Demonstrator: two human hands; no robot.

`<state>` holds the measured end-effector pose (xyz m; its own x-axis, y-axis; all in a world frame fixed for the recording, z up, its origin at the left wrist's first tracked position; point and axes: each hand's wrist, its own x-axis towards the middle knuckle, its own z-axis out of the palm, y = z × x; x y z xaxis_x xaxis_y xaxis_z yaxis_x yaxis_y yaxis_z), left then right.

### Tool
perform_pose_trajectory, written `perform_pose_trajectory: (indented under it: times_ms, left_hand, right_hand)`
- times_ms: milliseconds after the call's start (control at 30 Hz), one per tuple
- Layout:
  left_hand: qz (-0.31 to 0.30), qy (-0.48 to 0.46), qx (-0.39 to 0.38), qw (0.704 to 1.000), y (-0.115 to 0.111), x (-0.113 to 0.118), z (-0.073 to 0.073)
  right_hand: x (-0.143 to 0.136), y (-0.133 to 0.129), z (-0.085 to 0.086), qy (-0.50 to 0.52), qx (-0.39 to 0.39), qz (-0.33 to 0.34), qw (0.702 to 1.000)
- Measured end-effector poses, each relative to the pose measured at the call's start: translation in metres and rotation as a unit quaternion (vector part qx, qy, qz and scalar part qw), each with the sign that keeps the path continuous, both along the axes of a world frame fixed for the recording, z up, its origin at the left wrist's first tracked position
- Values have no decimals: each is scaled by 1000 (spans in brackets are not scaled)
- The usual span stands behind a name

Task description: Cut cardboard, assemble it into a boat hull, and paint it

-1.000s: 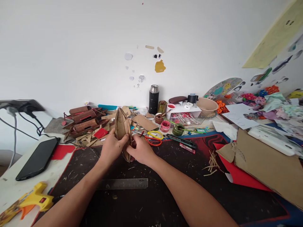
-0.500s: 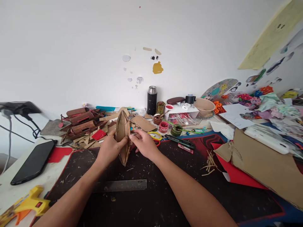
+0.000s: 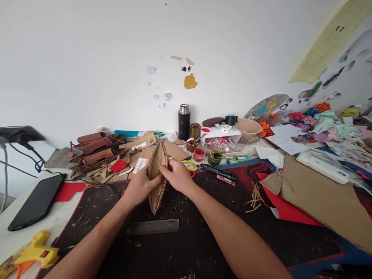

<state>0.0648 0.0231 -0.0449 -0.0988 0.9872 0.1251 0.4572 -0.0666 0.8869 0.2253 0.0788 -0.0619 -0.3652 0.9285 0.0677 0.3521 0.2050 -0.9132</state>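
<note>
A cardboard boat hull (image 3: 158, 193), pointed at both ends and hollow, is held up above the dark desk mat with its long side pointing toward me. My left hand (image 3: 142, 185) grips its left wall, thumb inside the hollow. On the opposite wall, my right hand (image 3: 178, 175) is closed with its thumb pressing the inner side; its other fingers are partly hidden behind the wall. Below the hull a clear ruler (image 3: 151, 227) lies on the mat. Brown model boats (image 3: 97, 149) and cardboard scraps stand behind my left hand.
A yellow glue gun (image 3: 40, 250) and a black phone (image 3: 36, 203) lie at left. Toward the back are a black flask (image 3: 184, 123), red (image 3: 199, 154) and green paint jars (image 3: 214, 158), and a utility knife (image 3: 218, 171). Cardboard sheet (image 3: 319, 197) and twine pieces (image 3: 254, 197) are at right.
The hull has moved slightly down and right in the view, and tilts more to the right. Both hands keep hold of it. The whole view has shifted a little.
</note>
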Motion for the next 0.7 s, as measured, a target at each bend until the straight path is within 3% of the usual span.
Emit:
perform_pose_trajectory:
  times_ms: [300, 533, 700]
  left_hand:
    - [-27, 45, -29, 998, 1, -1, -4]
    - [-37, -1, -31, 999, -1, 5, -11]
    - [-30, -4, -2, 1000, -2, 10, -8]
  right_hand:
    - [-2, 1, 0, -46, 21, -21, 999]
    - [-1, 5, -7, 17, 23, -29, 999]
    - [3, 9, -7, 61, 28, -61, 996]
